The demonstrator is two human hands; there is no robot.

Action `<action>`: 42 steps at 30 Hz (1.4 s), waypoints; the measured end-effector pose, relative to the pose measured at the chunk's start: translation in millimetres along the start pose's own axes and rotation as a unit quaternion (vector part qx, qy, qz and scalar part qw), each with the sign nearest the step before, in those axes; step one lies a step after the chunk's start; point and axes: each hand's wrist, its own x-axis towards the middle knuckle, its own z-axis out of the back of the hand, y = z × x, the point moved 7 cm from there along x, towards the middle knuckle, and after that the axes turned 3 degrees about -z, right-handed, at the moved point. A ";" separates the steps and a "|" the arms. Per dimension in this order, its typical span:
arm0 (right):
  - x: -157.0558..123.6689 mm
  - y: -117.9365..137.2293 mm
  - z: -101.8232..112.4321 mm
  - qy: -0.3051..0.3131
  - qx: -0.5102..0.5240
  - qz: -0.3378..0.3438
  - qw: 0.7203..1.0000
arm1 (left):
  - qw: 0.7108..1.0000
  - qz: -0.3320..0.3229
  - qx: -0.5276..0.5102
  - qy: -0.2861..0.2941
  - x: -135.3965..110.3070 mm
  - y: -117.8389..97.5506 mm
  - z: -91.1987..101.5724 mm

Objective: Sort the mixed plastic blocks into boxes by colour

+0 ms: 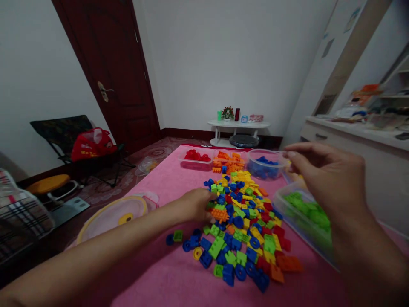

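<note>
- The pink counter (166, 281) has bare room in the lower left of the frame. Its left edge runs from lower left up to the centre.
- A round clear lid (111, 213) with a yellow middle lies at that left edge.
- The bricks (243, 221) are small, studded plastic pieces in blue, green, yellow, red and orange, heaped at the centre of the frame.
- The left hand (196, 204) rests on the heap's left side, fingers curled into the bricks. I cannot tell if it grips one.
- The right hand (326, 179) hangs at the right, fingertips pinched together over the green box (281, 200). A held brick is not visible.
- Behind the heap stand a clear red box (185, 161), an orange box (220, 158) and a round blue tub (255, 155).
</note>
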 end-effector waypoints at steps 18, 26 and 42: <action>-64.1 -61.3 -112.3 0.390 -0.228 -0.007 0.892 | 0.902 0.101 -0.313 -0.281 75.0 136.0 -11.9; -86.5 -12.3 -127.8 0.469 -0.112 0.052 0.874 | 0.948 0.082 -0.257 -0.169 72.4 114.7 -5.1; -55.3 -54.3 -119.5 0.395 -0.251 -0.013 0.884 | 0.994 0.000 -0.106 -0.001 54.2 38.6 -1.8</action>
